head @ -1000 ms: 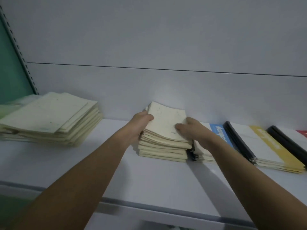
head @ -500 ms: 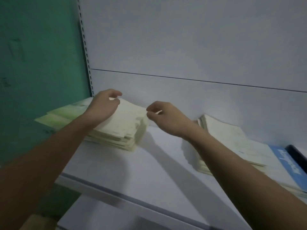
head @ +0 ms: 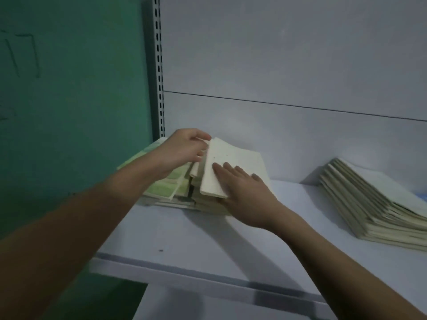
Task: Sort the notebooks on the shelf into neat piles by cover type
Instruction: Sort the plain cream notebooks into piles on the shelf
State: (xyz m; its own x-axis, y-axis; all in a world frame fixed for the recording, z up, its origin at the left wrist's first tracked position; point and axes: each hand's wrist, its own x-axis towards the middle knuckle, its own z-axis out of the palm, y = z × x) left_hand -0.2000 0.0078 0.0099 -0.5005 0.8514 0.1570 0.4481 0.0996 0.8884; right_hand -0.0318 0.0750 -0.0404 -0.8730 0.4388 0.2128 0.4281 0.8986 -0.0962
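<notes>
A pile of cream-covered notebooks (head: 235,158) lies at the left end of the white shelf (head: 184,236), on top of green-patterned notebooks (head: 161,188). My left hand (head: 182,148) grips the far left edge of the top cream notebooks, fingers curled over it. My right hand (head: 242,185) lies flat on the top cover with straight fingers, its thumb under the near corner. A second, fanned pile of cream notebooks (head: 369,204) sits further right on the shelf, untouched.
The slotted metal upright (head: 159,65) and the green wall (head: 69,88) close off the left side. The white back panel (head: 288,65) stands right behind the piles. Bare shelf lies between the two piles and along the front edge (head: 208,276).
The view swung left from the middle pile. Both hands left that pile and came to the left pile; my right hand, in the air half a second ago, now presses on its top cover.
</notes>
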